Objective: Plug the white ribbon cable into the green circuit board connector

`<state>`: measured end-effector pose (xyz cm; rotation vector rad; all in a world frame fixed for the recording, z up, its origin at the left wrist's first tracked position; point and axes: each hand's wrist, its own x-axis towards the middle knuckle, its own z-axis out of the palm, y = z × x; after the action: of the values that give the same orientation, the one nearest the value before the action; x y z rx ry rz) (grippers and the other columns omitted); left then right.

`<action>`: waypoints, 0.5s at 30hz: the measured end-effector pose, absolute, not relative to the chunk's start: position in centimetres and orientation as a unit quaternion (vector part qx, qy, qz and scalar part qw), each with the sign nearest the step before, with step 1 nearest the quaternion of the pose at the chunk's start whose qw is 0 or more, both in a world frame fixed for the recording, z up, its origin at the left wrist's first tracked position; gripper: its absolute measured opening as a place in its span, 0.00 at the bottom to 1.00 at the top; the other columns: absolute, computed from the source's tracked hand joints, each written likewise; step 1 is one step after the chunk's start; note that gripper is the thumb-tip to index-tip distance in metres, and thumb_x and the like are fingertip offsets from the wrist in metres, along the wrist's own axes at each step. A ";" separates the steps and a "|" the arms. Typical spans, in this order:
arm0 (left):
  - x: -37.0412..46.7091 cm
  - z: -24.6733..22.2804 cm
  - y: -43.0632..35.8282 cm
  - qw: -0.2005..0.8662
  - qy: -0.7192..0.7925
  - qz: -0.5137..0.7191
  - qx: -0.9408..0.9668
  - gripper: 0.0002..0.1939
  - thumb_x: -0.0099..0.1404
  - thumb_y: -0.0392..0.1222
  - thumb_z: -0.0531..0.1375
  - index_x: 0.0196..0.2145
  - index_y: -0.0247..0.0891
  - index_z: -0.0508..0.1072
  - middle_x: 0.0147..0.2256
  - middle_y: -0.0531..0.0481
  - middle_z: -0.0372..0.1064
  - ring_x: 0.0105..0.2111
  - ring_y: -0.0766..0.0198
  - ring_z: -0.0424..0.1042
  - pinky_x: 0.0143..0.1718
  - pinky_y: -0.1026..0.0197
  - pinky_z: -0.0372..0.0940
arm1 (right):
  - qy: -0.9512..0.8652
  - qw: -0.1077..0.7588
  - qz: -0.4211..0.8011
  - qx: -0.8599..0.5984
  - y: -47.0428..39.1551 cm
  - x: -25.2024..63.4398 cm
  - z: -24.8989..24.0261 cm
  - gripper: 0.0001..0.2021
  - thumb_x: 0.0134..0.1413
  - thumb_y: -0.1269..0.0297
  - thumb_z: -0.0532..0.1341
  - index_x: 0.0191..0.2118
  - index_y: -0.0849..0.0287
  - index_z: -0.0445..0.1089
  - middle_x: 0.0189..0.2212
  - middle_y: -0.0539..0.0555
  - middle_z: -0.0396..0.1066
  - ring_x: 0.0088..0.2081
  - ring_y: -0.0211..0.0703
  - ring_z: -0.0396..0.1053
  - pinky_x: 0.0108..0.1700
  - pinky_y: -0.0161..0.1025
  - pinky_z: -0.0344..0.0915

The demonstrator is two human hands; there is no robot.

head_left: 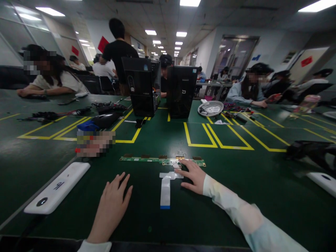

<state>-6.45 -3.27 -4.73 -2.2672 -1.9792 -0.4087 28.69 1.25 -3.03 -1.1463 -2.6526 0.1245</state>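
Note:
A long, narrow green circuit board [147, 159] lies across the table in front of me. From its middle a white flat ribbon cable [165, 192] with a blue end runs towards me, bent near the board. My right hand [193, 175] reaches in from the right with fingers apart. Its fingertips are at the board and the upper part of the cable; whether they press on them I cannot tell. To the left of the cable, my left hand [114, 196] is spread low over the green table [141, 217], holding nothing.
A white device [57, 189] lies at the left, another white one [321, 182] at the right edge. Two black computer towers [182, 92] stand further back. A white basket [210, 108], cables [44, 116] and yellow tape outlines are beyond the board. Several people sit around.

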 end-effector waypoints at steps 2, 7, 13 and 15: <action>-6.2 -4.9 -3.2 0.054 -0.654 -0.133 -0.743 0.29 0.68 0.51 0.43 0.58 0.31 0.65 0.59 0.37 0.61 0.60 0.46 0.58 0.59 0.40 0.54 | -0.908 0.114 0.043 -0.401 1.3 28.6 -3.2 0.27 0.59 0.48 0.54 0.62 0.50 0.59 0.64 0.61 0.49 0.65 0.56 0.45 0.63 0.60 0.46; -6.1 -4.8 -2.9 0.040 -0.652 -0.144 -0.744 0.30 0.67 0.52 0.43 0.58 0.32 0.65 0.59 0.37 0.60 0.60 0.46 0.58 0.59 0.41 0.54 | -0.905 0.104 0.042 -0.409 1.5 28.3 -3.5 0.26 0.61 0.49 0.53 0.62 0.51 0.60 0.64 0.61 0.52 0.64 0.54 0.48 0.63 0.60 0.46; -6.2 -4.7 -2.9 0.030 -0.656 -0.141 -0.741 0.30 0.67 0.53 0.43 0.58 0.32 0.65 0.59 0.38 0.60 0.60 0.48 0.57 0.60 0.41 0.52 | -0.902 0.094 0.031 -0.420 0.8 28.8 -3.4 0.26 0.62 0.48 0.51 0.61 0.52 0.60 0.63 0.63 0.53 0.64 0.57 0.50 0.61 0.61 0.50; -6.2 -4.7 -2.9 0.031 -0.653 -0.143 -0.743 0.30 0.67 0.53 0.43 0.58 0.32 0.64 0.59 0.38 0.60 0.61 0.48 0.57 0.60 0.41 0.53 | -0.899 0.104 0.028 -0.424 0.4 29.6 -3.5 0.25 0.62 0.49 0.51 0.61 0.52 0.61 0.62 0.62 0.54 0.63 0.56 0.52 0.61 0.60 0.52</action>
<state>-6.20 -2.90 -4.71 -2.2900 -2.0100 -0.4400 29.64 0.36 -3.52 -1.2506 -2.6530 0.0829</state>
